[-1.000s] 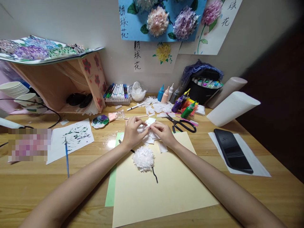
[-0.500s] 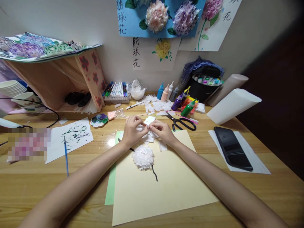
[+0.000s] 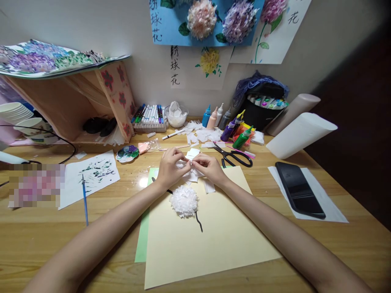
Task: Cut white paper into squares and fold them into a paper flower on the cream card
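Right then, both hands, left hand [image 3: 171, 167] and right hand [image 3: 208, 168], pinched a small white paper square [image 3: 187, 163] between closed fingers, above the fluffy white paper flower [image 3: 184, 201].

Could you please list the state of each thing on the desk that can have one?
Left hand: pinching white paper piece.
Right hand: pinching the same piece.
Scissors: lying flat, blades shut.
Phone: screen dark.
White paper flower: resting on cream sheet.
Paintbrush: lying unused.

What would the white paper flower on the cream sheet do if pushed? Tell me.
The white paper flower looks like crumpled tissue, so probably very light and easily crushed. It sits at the top of a drawn stem on the cream sheet, perhaps glued; it may resist sliding.
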A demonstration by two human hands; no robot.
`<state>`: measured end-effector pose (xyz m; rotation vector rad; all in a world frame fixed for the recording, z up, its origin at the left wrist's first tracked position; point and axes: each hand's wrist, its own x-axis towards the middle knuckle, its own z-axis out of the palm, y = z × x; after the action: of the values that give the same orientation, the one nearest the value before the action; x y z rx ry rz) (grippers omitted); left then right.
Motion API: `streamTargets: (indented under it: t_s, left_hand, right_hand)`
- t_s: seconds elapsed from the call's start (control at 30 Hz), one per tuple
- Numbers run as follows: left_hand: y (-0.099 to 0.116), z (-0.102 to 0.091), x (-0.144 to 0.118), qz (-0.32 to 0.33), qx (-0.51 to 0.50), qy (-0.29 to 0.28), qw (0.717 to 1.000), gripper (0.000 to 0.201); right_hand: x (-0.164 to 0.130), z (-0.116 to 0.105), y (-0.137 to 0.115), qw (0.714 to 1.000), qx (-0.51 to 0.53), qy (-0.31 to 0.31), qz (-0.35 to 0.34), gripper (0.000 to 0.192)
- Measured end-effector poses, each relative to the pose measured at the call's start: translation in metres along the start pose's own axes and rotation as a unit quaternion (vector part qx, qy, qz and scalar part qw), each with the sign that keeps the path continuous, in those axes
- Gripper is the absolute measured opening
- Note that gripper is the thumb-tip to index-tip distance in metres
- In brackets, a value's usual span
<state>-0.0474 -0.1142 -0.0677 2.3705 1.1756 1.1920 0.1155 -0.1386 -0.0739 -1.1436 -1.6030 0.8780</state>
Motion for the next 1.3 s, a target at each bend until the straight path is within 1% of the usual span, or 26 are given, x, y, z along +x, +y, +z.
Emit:
streamTargets:
  t_s: [0.13, 0.33, 0.47, 0.63, 0.73, 0.87, 0.93, 1.13, 1.3]
  left_hand:
    - [0.001, 0.0, 0.0, 0.001, -0.001, -0.006, 1.0, 0.007]
    - [0.003, -0.002, 0.0, -0.006, -0.011, -0.012, 1.0, 0.012]
    - [0.003, -0.002, 0.0, 0.001, -0.009, -0.017, 1.0, 0.006]
    - [0.003, -0.002, -0.001, 0.005, -0.003, -0.022, 1.0, 0.004]
    - [0.003, -0.001, 0.0, 0.0, 0.004, -0.022, 1.0, 0.006]
    - [0.004, -0.002, 0.0, 0.004, -0.014, -0.022, 1.0, 0.007]
    - [0.004, -0.002, -0.001, 0.007, -0.032, -0.029, 0.999, 0.006]
    - [0.002, 0.0, -0.003, -0.002, -0.046, -0.045, 0.998, 0.007]
    - [0.002, 0.0, -0.004, -0.002, -0.045, -0.045, 0.998, 0.005]
  right_hand:
    - [0.0, 0.001, 0.002, 1.0, -0.006, 0.023, 0.01, 0.019]
    - [0.001, 0.001, 0.002, 0.998, -0.009, 0.063, 0.024, 0.019]
    - [0.001, 0.0, 0.003, 0.998, -0.022, 0.058, 0.012, 0.016]
    - [0.0, 0.0, 0.003, 0.998, -0.045, 0.045, 0.002, 0.012]
    - [0.0, 0.0, 0.002, 0.998, -0.047, 0.042, 0.006, 0.012]
    - [0.0, 0.0, 0.002, 0.998, -0.048, 0.046, 0.009, 0.012]
    - [-0.001, 0.0, 0.001, 0.997, -0.06, 0.048, -0.002, 0.011]
    - [-0.005, 0.001, -0.007, 0.984, -0.147, 0.062, -0.077, 0.011]
    - [-0.006, 0.003, -0.009, 0.98, -0.163, 0.053, -0.1, 0.012]
